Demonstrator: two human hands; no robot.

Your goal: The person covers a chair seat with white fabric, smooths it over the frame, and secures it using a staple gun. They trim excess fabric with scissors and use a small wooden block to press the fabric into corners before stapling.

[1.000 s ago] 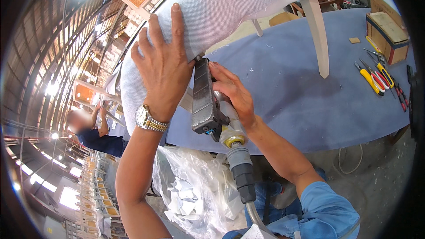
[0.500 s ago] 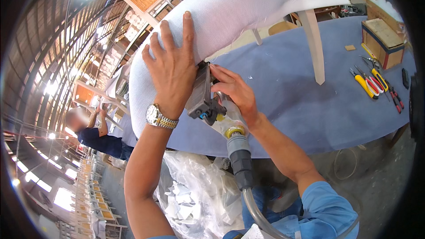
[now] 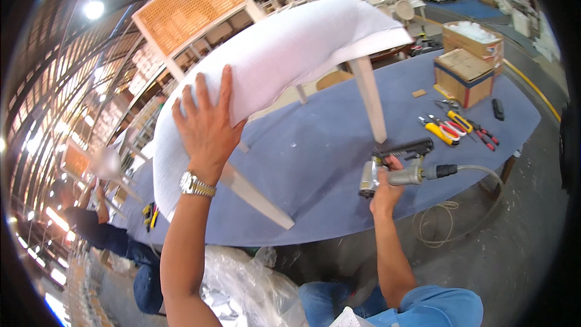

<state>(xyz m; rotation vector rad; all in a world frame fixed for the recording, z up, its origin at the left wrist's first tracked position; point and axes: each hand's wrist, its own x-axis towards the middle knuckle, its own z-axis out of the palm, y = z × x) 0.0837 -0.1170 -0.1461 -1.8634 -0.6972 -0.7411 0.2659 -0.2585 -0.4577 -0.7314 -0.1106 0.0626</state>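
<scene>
A chair with a white fabric-covered seat (image 3: 290, 42) stands on a blue-grey covered table (image 3: 315, 145). Its cane back panel (image 3: 192, 9) rises at the far left. My left hand (image 3: 209, 127) lies spread on the seat fabric, fingers apart and holding nothing. To the right, low over the table's near part, my right hand (image 3: 385, 195) grips a pneumatic staple gun (image 3: 408, 175), which is apart from the chair. A pale wooden chair leg (image 3: 368, 100) stands just beyond the staple gun, and another leg (image 3: 257, 197) comes down between my arms.
Pliers and cutters with yellow and red handles (image 3: 448, 130) lie at the table's right, near a cardboard box (image 3: 465, 75). An air hose (image 3: 496, 188) runs from the staple gun past the table edge. Clear plastic sheeting (image 3: 248, 278) sits below. A co-worker (image 3: 112, 233) is at the left.
My right hand has carried the staple gun away from the seat edge to the right and turned it sideways. My left hand stays spread on the seat. The view has shifted.
</scene>
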